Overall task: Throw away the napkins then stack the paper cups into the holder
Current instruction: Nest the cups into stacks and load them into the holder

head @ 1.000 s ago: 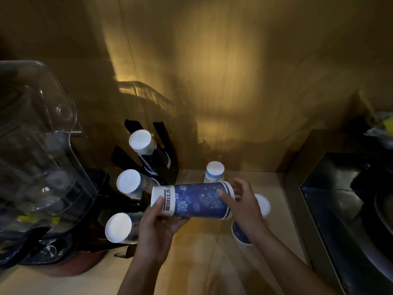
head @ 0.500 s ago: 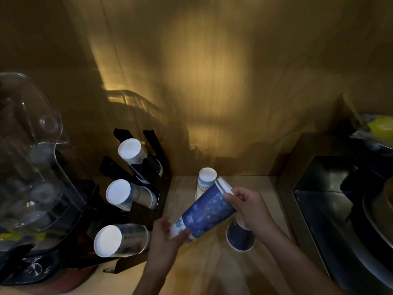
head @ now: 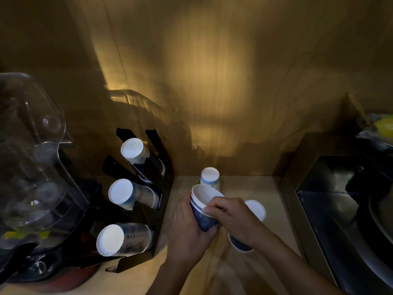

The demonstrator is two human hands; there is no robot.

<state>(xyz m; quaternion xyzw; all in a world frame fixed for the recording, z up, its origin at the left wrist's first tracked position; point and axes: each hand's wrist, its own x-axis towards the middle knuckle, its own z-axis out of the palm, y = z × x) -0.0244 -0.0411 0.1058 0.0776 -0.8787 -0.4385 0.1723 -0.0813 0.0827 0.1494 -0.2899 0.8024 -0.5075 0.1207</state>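
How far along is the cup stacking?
Done: three stacks sit in the black holder, and no napkins are in view. In hand: the left hand and right hand grip a blue cup stack, mouth up. Left: the upside-down cup and another stack on the counter.

A drinks-preparation corner of a café or pantry: a black cup holder (head: 146,188) stocked with paper cups (head: 121,194), a clear blender jug (head: 32,150), wooden tabletop (head: 244,271).
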